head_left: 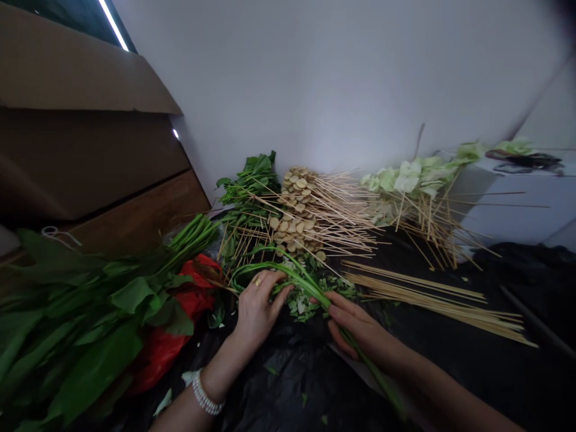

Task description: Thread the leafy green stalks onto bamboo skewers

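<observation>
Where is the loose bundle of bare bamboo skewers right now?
Head view, right side: the bare skewers lie flat on the black sheet, just right of the right hand and in front of the skewered pale green leaves.

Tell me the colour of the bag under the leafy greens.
The bag is red; the head view shows it.

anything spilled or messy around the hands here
Chopped leaf scraps lie strewn on the black sheet between the left hand and the right hand, which grips a green stem. Behind, the loaded skewers splay crisscross, not stacked.
</observation>
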The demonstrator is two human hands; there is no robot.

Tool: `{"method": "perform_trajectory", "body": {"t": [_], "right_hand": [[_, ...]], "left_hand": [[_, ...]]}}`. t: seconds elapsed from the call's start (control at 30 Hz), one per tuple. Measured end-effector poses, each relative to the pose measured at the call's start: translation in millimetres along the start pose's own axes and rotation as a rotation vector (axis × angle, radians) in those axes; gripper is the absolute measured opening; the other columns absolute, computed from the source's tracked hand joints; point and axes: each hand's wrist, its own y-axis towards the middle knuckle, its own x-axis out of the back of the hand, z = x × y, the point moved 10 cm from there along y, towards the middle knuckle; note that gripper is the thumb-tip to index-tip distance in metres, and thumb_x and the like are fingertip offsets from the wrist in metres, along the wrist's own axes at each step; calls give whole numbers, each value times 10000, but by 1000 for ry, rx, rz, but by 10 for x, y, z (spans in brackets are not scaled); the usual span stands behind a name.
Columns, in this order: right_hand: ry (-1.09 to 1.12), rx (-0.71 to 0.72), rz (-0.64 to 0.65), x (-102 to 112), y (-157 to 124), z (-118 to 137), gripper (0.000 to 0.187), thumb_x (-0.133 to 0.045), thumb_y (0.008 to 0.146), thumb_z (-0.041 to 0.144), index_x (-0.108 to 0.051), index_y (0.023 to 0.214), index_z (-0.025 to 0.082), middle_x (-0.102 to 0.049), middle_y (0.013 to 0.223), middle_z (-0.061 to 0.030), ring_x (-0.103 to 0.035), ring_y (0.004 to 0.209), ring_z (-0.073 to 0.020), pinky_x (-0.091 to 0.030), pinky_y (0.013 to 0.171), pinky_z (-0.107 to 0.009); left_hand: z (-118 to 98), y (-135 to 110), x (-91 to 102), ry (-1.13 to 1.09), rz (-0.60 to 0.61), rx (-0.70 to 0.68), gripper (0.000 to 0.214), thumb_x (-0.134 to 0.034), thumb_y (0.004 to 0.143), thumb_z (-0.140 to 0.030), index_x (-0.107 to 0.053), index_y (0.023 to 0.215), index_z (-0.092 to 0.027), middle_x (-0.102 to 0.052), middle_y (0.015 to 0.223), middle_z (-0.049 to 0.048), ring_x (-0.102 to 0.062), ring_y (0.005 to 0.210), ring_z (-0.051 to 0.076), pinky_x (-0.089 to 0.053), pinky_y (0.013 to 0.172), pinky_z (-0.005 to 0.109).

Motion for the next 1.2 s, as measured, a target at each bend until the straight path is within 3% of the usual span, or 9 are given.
{"method": "perform_trajectory", "body": {"t": [0.27, 0.43, 0.6, 0.77, 0.9, 1.0, 1.1, 1.2], "right_hand": [[-23, -15, 9, -25, -6, -19, 434, -447, 993, 481, -480, 1281, 159, -430, 453, 114, -260, 355, -69, -210, 380, -197], [-65, -6, 25, -57, 2, -36, 414, -455, 997, 467, -490, 1279, 167, -429, 450, 111, -283, 376, -67, -216, 399, -192], [-86, -6, 48, -97, 13, -25, 411, -447, 1000, 469, -496, 1282, 173, -435, 448, 110, -293, 382, -63, -210, 405, -189], [-111, 19, 5, 22, -2, 28, 409, -457, 989, 481, -522, 1251, 175, -423, 436, 115, -303, 377, -63, -260, 424, -180], [-184, -25, -45, 149, 3, 23, 474, -475, 964, 506, -490, 1308, 179, -464, 440, 105, -329, 354, -70, -245, 397, -186], [-241, -82, -70, 175, 2, 0, 545, -496, 946, 507, -441, 1380, 182, -507, 479, 84, -350, 366, -77, -241, 389, -191], [-275, -74, -96, 174, -3, 18, 583, -510, 935, 508, -436, 1411, 180, -492, 488, 72, -369, 406, -87, -259, 416, -198], [-324, -53, -96, 159, -5, 27, 592, -502, 942, 500, -432, 1437, 183, -480, 492, 66, -385, 429, -97, -283, 444, -212]], "left_hand": [[-183, -29, -95, 117, 68, -124, 152, -536, 924, -154, -630, 1044, -152, -655, 920, 69, -578, 863, 204, -488, 813, 338], [-219, -9, -81, 162, 71, -91, 107, -541, 873, -142, -625, 812, -167, -606, 747, 39, -514, 759, 202, -451, 722, 325], [-89, 27, -20, -66, 8, 107, 182, -500, 817, -128, -543, 650, -183, -509, 630, 3, -480, 670, 169, -410, 659, 296], [512, -74, 83, -445, -150, 563, 180, -467, 813, -186, -525, 643, -189, -485, 606, -23, -450, 576, 126, -361, 542, 244], [767, -117, 221, -601, -271, 694, 184, -523, 883, -335, -548, 763, -198, -472, 581, -53, -425, 515, 104, -352, 495, 217], [779, -67, 363, -483, -289, 651, 179, -658, 827, -352, -625, 904, -193, -458, 584, -71, -406, 490, 87, -346, 475, 202], [587, 85, 471, -249, -217, 401, 196, -700, 820, -298, -710, 990, -202, -579, 762, -12, -558, 687, 120, -470, 661, 241], [371, 162, 407, -122, -84, 151, 234, -655, 874, -257, -713, 1100, -239, -626, 1024, 53, -611, 955, 176, -499, 845, 306]]}}
